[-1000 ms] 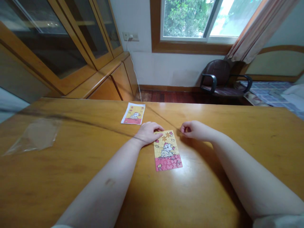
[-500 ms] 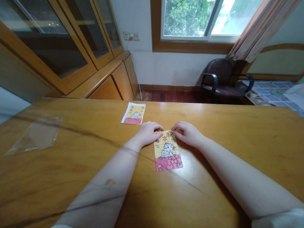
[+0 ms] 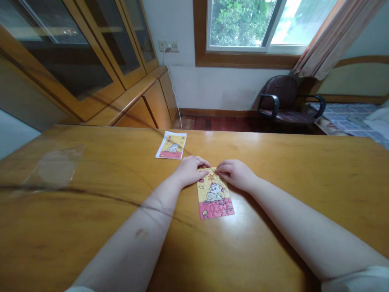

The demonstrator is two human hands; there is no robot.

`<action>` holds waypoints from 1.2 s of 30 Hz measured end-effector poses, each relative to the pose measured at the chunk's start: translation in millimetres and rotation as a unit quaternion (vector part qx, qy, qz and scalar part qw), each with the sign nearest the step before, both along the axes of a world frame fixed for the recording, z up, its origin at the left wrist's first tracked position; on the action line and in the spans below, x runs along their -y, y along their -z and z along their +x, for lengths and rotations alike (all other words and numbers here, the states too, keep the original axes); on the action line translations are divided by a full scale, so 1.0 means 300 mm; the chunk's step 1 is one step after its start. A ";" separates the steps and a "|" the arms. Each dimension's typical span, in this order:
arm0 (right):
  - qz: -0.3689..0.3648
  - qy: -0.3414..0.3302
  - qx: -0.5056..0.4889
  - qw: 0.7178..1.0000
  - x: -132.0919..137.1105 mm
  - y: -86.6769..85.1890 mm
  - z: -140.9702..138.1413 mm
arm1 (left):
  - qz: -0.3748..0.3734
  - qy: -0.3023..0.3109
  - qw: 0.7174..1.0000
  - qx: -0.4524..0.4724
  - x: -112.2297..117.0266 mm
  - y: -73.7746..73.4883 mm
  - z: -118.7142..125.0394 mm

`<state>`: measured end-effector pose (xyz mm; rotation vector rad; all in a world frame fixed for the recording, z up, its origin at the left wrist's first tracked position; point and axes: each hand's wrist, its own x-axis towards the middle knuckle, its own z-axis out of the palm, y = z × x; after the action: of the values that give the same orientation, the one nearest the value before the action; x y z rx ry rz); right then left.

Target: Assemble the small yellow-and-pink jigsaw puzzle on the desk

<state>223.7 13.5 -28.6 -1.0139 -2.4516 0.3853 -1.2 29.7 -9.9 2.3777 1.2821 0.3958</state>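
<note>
A small jigsaw puzzle [image 3: 216,192] lies flat on the wooden table, yellow above and pink below, with white cartoon animals in the middle. A gap shows among the pieces near its top edge. My left hand [image 3: 192,170] holds the puzzle's upper left corner, thumb on top and fingers along the upper edge. At the upper right, my right hand [image 3: 236,174] has its fingers pinched together over the top row, beside the gap. They seem to be on a puzzle piece, mostly hidden by the fingertips.
A printed picture card [image 3: 172,146] with the same design lies beyond my left hand. A clear plastic bag [image 3: 56,168] rests at the table's left. Past the far edge stand a glass-door cabinet [image 3: 100,61] and a dark armchair [image 3: 281,99].
My right hand has shifted slightly left, from the puzzle's upper right corner to over its top row, and its fingers have drawn closer together. My left hand stays in place.
</note>
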 end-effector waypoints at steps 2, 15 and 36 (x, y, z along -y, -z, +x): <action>-0.001 -0.007 -0.007 1.000 0.000 -0.003 0.000 | 0.001 -0.001 1.000 -0.001 -0.003 0.005 -0.002; -0.001 -0.043 -0.007 0.999 0.004 -0.013 -0.001 | 0.006 0.000 1.000 0.005 -0.005 0.010 -0.002; 0.014 -0.055 0.001 0.998 0.016 -0.038 0.000 | 0.003 -0.007 1.000 -0.004 -0.001 0.002 0.001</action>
<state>223.8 8.6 -17.2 -0.8692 -2.5142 0.3839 -0.8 30.1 -10.6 2.3790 1.3029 0.3948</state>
